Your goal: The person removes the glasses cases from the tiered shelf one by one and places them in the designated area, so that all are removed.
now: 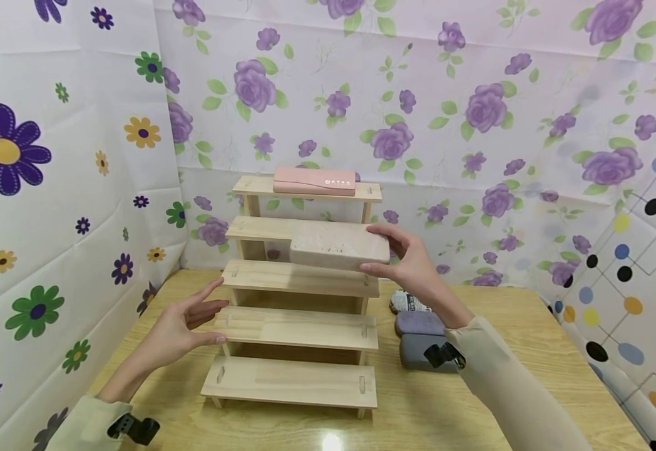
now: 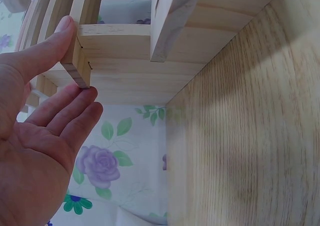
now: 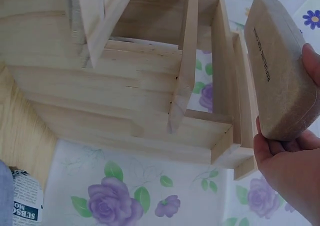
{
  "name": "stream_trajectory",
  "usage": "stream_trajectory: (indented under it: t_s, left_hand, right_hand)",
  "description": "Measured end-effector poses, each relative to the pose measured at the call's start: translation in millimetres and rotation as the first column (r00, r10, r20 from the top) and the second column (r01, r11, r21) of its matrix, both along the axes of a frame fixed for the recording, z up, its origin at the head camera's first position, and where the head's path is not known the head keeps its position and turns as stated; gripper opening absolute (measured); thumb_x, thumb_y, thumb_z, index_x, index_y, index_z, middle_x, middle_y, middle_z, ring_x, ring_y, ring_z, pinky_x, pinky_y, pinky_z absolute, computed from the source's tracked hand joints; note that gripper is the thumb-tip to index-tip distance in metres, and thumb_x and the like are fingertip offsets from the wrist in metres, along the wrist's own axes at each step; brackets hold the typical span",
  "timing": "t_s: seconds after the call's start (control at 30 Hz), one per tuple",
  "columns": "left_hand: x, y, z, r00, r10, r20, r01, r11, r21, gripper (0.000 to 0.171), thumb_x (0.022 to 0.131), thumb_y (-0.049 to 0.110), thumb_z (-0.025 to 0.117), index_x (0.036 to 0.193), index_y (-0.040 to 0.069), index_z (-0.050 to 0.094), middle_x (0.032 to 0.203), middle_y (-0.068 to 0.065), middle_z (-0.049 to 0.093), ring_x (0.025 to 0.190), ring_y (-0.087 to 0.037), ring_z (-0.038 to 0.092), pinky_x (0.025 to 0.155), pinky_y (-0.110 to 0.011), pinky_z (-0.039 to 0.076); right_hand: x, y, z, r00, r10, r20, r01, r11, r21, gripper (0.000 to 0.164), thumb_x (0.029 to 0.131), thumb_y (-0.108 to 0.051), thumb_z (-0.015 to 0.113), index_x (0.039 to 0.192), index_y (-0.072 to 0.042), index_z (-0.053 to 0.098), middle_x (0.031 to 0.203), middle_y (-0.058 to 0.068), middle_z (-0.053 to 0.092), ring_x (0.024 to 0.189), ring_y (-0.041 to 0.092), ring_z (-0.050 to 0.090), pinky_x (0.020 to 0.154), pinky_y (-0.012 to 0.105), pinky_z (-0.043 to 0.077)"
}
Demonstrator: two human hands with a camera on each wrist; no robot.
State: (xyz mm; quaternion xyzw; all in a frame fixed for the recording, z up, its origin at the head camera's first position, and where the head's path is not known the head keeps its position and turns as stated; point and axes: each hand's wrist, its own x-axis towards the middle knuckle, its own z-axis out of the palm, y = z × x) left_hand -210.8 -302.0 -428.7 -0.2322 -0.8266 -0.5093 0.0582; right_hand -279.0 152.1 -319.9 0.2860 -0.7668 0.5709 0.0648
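Note:
A pale cream glasses case [image 1: 339, 245] is held at its right end by my right hand [image 1: 404, 257], thumb on one side and fingers on the other. It hovers in front of the second-highest board of a stepped wooden shelf [image 1: 300, 275]. The right wrist view shows small dark lettering on the case [image 3: 280, 70]. At the shelf's left side, my left hand [image 1: 178, 329] holds the end of a board [image 2: 82, 60], its thumb against one face and fingertips at the opposite edge. A pink glasses case [image 1: 313, 181] lies on the top board.
Right of the shelf on the wood-grain table [image 1: 497, 376] lie a grey case [image 1: 420, 352], a purple-grey case [image 1: 418, 323] and a newsprint-patterned case [image 1: 407, 300]. Flowered cloth [image 1: 317, 75] hangs behind the shelf and along the left side; dotted cloth [image 1: 632, 275] hangs at right.

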Motion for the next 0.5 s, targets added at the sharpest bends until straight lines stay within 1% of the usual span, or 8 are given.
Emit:
stream_trajectory:
  t_s: [0.07,0.13,0.23,0.4,0.5]
  left_hand:
    - [-0.1,0.0,-0.5,1.0,0.0,-0.001,0.0,1.0,0.001,0.105,0.082,0.008,0.091,0.168,0.021,0.033,0.142,-0.025,0.062,0.131,-0.042,0.058,0.104,-0.028,0.053]
    - [-0.2,0.0,-0.8,1.0,-0.001,-0.003,0.001,1.0,0.002,0.104,0.082,0.008,0.091,0.168,0.021,0.033,0.141,-0.025,0.062,0.131,-0.042,0.058,0.103,-0.024,0.053]
    - [-0.4,-0.1,-1.3,1.0,-0.004,-0.008,0.004,1.0,0.007,0.104,0.082,0.007,0.091,0.168,0.02,0.033,0.141,-0.025,0.062,0.131,-0.043,0.058,0.102,-0.021,0.052]
    - [-0.5,-0.4,-1.7,1.0,-0.001,-0.01,0.001,1.0,0.005,0.105,0.082,0.006,0.091,0.168,0.02,0.033,0.141,-0.025,0.062,0.131,-0.042,0.058,0.102,-0.022,0.052]
    - [-0.5,-0.2,-1.6,1.0,-0.001,-0.009,0.001,1.0,0.004,0.105,0.082,0.006,0.091,0.168,0.02,0.033,0.141,-0.025,0.062,0.131,-0.042,0.058,0.102,-0.021,0.052]
  right_hand:
    - [2.3,4.0,-2.2,1.0,-0.01,-0.002,0.01,1.0,0.008,0.071,0.086,-0.006,0.089,0.149,-0.004,0.057,0.15,0.008,0.055,0.136,0.023,0.054,0.111,0.029,0.048]
    - [4.6,8.0,-4.2,1.0,-0.017,0.003,0.017,1.0,0.008,0.072,0.085,-0.006,0.09,0.149,-0.003,0.057,0.15,0.009,0.055,0.135,0.024,0.054,0.106,0.027,0.05]
    - [6.8,15.0,-9.1,1.0,-0.018,0.01,0.018,1.0,0.004,0.073,0.085,-0.005,0.089,0.15,-0.002,0.056,0.151,0.011,0.054,0.135,0.025,0.054,0.104,0.024,0.05]
    - [10.6,28.2,-18.4,1.0,-0.009,0.024,0.009,1.0,-0.002,0.071,0.087,-0.005,0.088,0.15,-0.006,0.056,0.155,0.011,0.051,0.137,0.026,0.052,0.103,0.022,0.049]
    - [13.4,36.3,-23.2,1.0,-0.005,0.029,0.005,1.0,-0.009,0.068,0.088,-0.005,0.087,0.149,-0.008,0.058,0.152,0.011,0.053,0.135,0.026,0.053,0.103,0.023,0.05]
